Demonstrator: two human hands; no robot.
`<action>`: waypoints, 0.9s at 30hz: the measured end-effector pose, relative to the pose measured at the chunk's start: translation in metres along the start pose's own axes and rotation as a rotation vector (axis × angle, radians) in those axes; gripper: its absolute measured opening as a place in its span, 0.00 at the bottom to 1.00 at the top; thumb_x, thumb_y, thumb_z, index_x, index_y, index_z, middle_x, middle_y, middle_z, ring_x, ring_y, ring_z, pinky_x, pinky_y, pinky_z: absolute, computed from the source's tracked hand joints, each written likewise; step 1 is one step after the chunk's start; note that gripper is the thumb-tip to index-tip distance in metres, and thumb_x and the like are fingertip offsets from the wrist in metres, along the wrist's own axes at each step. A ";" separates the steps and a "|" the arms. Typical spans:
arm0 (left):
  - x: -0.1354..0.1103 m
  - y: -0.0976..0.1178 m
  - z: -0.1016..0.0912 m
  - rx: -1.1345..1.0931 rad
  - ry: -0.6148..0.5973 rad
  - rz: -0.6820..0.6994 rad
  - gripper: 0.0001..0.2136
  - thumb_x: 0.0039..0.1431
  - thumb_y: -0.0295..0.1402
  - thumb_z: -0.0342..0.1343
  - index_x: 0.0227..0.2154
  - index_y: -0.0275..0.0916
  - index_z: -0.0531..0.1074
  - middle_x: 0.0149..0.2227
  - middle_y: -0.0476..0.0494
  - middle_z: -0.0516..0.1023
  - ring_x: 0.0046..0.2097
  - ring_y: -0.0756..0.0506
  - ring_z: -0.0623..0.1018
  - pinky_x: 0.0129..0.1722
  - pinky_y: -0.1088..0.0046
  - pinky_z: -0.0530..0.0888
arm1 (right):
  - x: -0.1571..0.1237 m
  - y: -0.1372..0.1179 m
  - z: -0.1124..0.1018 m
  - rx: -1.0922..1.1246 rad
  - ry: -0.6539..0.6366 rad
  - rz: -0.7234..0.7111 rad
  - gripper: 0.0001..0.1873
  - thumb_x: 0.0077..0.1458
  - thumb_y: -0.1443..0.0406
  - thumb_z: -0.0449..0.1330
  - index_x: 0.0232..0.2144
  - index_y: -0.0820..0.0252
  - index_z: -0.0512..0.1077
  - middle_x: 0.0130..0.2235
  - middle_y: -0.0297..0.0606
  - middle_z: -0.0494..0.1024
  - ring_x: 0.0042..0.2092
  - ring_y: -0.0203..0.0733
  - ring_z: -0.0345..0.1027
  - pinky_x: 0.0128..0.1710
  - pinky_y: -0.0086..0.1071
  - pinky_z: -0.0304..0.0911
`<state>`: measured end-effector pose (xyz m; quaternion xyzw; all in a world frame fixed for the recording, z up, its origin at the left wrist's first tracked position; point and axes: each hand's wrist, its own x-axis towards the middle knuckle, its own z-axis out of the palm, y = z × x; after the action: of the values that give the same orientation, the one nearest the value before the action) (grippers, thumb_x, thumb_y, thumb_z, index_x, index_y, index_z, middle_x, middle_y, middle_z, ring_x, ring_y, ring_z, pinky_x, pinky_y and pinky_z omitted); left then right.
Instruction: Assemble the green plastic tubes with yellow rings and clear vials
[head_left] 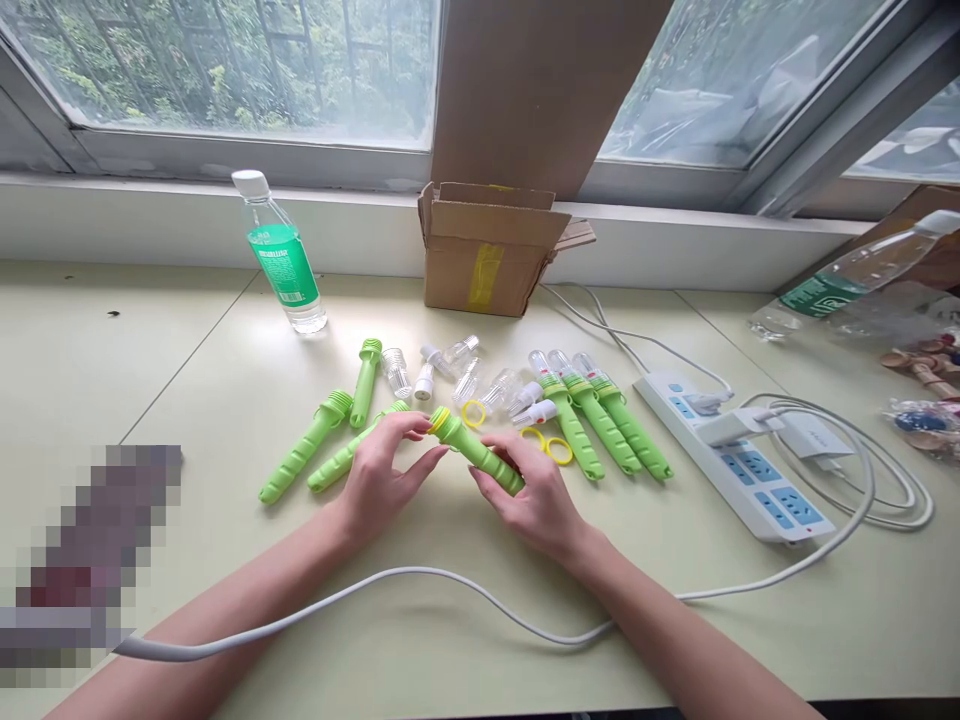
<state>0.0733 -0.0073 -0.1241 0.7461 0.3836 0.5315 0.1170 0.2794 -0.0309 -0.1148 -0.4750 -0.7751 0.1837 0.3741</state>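
Observation:
My right hand [536, 495] is wrapped round a green ribbed plastic handle [480, 453], its threaded end tilted up to the left. A yellow ring [439, 420] sits around that end, and the fingers of my left hand [382, 465] are closed about it. Under my left hand lies another green handle [337, 465], partly covered. To its left are two more, one long [304, 450] and one farther back [366, 380]. Clear plastic caps [466, 380] and white-ended pieces [536, 414] lie scattered behind my hands. Loose yellow rings [559, 451] rest by my right hand.
Three green handles with clear tops [592, 415] lie side by side at right. Beyond them are a white power strip [739, 460] and coiled cable. An open cardboard box [487, 250] and a water bottle [281, 260] stand at the back. One cable [420, 572] crosses over my forearms.

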 end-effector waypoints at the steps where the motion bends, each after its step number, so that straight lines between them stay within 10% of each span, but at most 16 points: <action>1: 0.000 0.000 0.000 0.014 0.009 0.003 0.13 0.54 0.31 0.63 0.42 0.39 0.69 0.38 0.45 0.78 0.37 0.48 0.80 0.37 0.70 0.81 | -0.001 0.000 0.002 0.013 0.006 0.005 0.12 0.55 0.68 0.60 0.43 0.58 0.69 0.33 0.35 0.73 0.32 0.40 0.67 0.32 0.32 0.62; 27: 0.000 0.006 0.003 0.010 0.042 -0.129 0.13 0.52 0.33 0.65 0.39 0.38 0.72 0.42 0.43 0.81 0.39 0.46 0.82 0.40 0.67 0.83 | -0.006 -0.008 0.016 -0.156 0.154 -0.105 0.14 0.57 0.70 0.57 0.46 0.59 0.65 0.37 0.42 0.74 0.37 0.45 0.70 0.36 0.37 0.68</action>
<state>0.0783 -0.0103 -0.1218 0.7092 0.4360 0.5364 0.1390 0.2637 -0.0385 -0.1227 -0.4740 -0.7798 0.0658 0.4036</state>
